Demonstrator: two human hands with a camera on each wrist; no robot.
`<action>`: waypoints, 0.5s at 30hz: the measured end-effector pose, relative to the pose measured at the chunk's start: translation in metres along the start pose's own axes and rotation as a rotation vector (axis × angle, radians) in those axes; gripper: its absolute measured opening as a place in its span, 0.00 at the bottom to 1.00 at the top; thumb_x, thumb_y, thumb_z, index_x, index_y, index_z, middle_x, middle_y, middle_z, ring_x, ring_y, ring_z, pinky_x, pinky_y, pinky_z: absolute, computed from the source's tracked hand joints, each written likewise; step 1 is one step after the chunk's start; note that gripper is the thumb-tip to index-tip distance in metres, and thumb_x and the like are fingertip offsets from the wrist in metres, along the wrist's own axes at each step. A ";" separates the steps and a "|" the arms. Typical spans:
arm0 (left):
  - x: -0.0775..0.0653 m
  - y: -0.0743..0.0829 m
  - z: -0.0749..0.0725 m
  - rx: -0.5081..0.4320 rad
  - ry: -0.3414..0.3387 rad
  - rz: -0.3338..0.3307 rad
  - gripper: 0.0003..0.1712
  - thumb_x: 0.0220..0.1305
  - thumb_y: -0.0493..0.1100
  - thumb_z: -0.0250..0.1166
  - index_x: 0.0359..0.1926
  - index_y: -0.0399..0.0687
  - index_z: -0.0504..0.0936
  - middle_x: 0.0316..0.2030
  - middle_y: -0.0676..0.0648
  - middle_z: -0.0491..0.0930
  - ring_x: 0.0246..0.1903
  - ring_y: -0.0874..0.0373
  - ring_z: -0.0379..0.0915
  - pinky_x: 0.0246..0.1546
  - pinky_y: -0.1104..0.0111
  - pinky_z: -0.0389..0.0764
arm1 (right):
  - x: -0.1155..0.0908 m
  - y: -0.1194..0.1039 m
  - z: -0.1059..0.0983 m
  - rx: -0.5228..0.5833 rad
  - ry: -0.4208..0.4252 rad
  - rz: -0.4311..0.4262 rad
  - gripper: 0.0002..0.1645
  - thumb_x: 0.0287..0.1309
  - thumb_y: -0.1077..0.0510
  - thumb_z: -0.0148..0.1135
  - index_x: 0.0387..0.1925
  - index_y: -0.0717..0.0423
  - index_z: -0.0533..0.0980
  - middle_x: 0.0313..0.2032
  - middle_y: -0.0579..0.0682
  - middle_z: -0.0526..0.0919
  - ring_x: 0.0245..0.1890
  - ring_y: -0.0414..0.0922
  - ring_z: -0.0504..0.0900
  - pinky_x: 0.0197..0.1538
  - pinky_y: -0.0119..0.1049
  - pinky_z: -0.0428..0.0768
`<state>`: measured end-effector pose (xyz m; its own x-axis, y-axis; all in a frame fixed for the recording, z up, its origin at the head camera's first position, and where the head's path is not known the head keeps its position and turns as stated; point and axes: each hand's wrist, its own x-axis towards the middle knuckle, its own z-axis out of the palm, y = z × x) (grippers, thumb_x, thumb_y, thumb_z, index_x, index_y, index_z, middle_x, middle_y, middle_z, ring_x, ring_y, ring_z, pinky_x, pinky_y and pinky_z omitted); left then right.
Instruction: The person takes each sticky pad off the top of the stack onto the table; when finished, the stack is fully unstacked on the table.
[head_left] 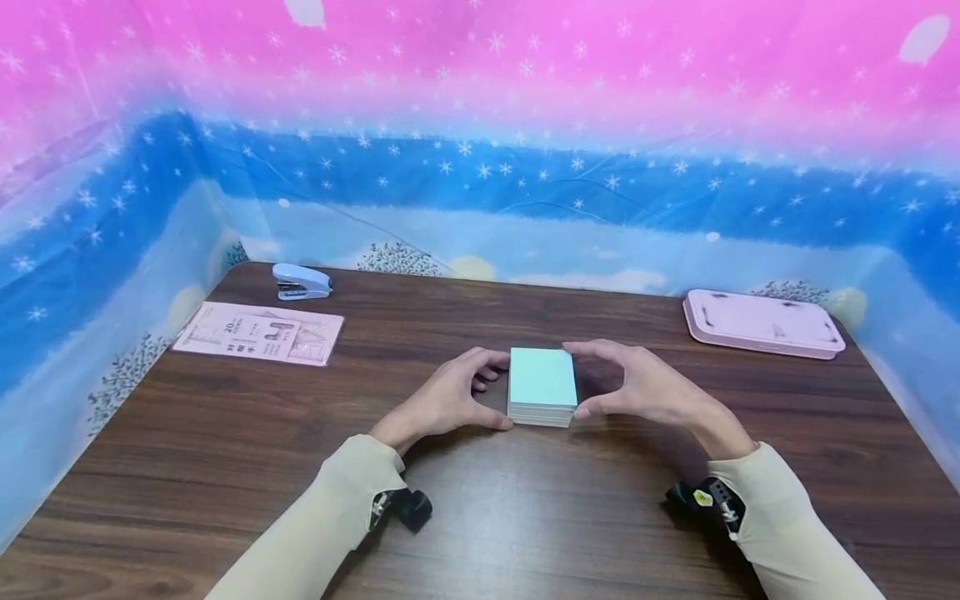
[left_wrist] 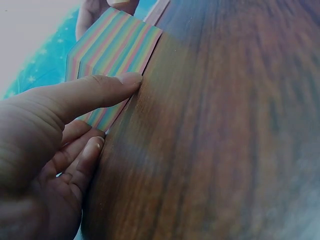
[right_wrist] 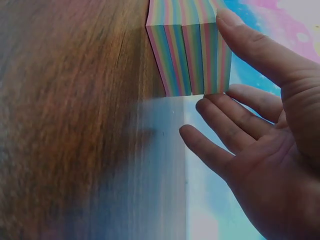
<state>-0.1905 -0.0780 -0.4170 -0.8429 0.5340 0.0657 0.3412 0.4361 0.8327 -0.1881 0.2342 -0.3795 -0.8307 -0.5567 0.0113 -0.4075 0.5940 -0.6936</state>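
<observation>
Head view: paper stack (head_left: 542,379) sits between both hands (head_left: 450,396) (head_left: 648,387).

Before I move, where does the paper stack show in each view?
Head: paper stack, just below and right of centre, between left hand and right hand.
Left wrist: paper stack, upper left.
Right wrist: paper stack, top, slightly right of centre.
Shared landmark: wooden table, right side in left wrist, left side in right wrist.

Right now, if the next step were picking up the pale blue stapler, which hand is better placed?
Probably the left hand. The stapler sits toward the far left of the table, on that hand's side; the right hand is farther away, across the paper stack.
</observation>
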 end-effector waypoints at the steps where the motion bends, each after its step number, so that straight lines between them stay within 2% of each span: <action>1: 0.000 0.000 0.000 -0.002 0.001 0.000 0.49 0.48 0.39 0.87 0.72 0.40 0.75 0.63 0.45 0.77 0.58 0.50 0.77 0.59 0.65 0.80 | 0.000 0.000 0.000 -0.008 0.002 -0.004 0.55 0.53 0.43 0.84 0.77 0.53 0.69 0.73 0.53 0.73 0.76 0.56 0.66 0.74 0.64 0.65; 15: 0.001 0.000 0.000 -0.004 0.004 -0.011 0.49 0.48 0.39 0.87 0.71 0.40 0.75 0.63 0.45 0.78 0.59 0.50 0.77 0.60 0.65 0.80 | 0.001 -0.002 0.001 -0.047 0.006 0.002 0.55 0.53 0.41 0.84 0.77 0.51 0.70 0.74 0.55 0.71 0.76 0.58 0.66 0.73 0.66 0.66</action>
<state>-0.1911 -0.0777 -0.4171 -0.8483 0.5262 0.0593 0.3308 0.4392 0.8353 -0.1876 0.2318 -0.3789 -0.8338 -0.5518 0.0145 -0.4231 0.6221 -0.6588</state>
